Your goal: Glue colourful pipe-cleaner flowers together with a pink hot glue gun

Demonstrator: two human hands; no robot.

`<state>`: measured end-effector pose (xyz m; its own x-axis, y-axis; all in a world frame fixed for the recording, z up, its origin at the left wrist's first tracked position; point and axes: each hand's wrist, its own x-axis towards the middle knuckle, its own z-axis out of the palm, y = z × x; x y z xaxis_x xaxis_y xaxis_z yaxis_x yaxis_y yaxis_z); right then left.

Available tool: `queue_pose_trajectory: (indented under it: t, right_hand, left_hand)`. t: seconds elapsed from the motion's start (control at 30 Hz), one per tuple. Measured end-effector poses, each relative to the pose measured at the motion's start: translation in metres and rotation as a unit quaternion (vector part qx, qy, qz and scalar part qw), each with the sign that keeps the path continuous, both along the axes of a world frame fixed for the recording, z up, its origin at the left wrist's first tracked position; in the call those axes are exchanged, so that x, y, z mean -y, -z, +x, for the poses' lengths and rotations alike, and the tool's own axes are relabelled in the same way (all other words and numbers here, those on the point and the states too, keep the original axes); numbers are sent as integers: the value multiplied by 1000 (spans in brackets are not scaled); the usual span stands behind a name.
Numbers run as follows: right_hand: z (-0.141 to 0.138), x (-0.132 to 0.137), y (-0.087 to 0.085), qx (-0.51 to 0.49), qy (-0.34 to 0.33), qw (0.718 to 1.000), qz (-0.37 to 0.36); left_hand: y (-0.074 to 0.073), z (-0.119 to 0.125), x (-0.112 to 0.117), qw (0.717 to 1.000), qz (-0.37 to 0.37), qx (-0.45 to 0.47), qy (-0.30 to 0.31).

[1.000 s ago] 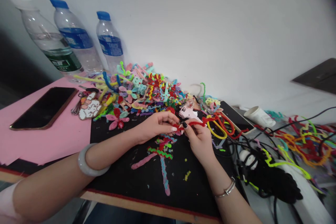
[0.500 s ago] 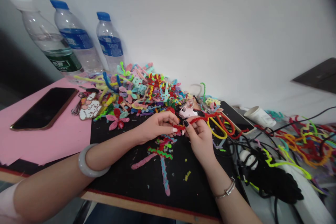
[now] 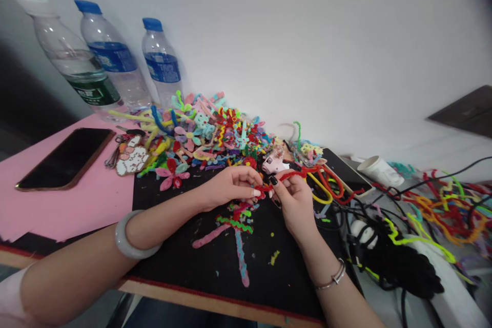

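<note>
A red pipe cleaner (image 3: 289, 173) runs between my two hands above the black mat (image 3: 180, 261). My left hand (image 3: 238, 184) pinches its curled left end between thumb and fingers. Farther along, my right hand (image 3: 294, 200) grips the same strand, thumb against fingers, and the loose tail stretches off to the right. Just below the hands lies a small pipe-cleaner figure (image 3: 238, 220) with a green zigzag band, one pink leg and one blue-and-pink leg. Its upper part is partly hidden by my left hand.
Behind my hands a heap of colourful pipe-cleaner pieces (image 3: 207, 133) leans toward the wall. Bottles (image 3: 161, 66) and a phone (image 3: 65, 159) are at left. Yellow-handled scissors (image 3: 321, 192), a paper cup (image 3: 380, 170), black cables (image 3: 403, 261) and loose pipe cleaners (image 3: 453, 210) crowd the right.
My right hand has shifted slightly to the right, leaving a little more red strand showing between the hands. My left hand stays nearly in place, and the figure has not moved.
</note>
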<state>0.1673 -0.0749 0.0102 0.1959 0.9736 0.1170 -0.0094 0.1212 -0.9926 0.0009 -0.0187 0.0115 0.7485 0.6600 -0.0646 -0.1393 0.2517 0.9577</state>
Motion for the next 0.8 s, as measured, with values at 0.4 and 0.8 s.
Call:
queue_pose_trajectory:
  t: [0.4, 0.8]
  right_hand:
    - [2, -1, 4, -28, -14, 999, -16]
    - [5, -2, 1, 15, 17, 1000, 0]
  left_hand:
    - [0, -1, -1, 1000, 13, -15, 14]
    - [3, 0, -2, 999, 24, -22, -32]
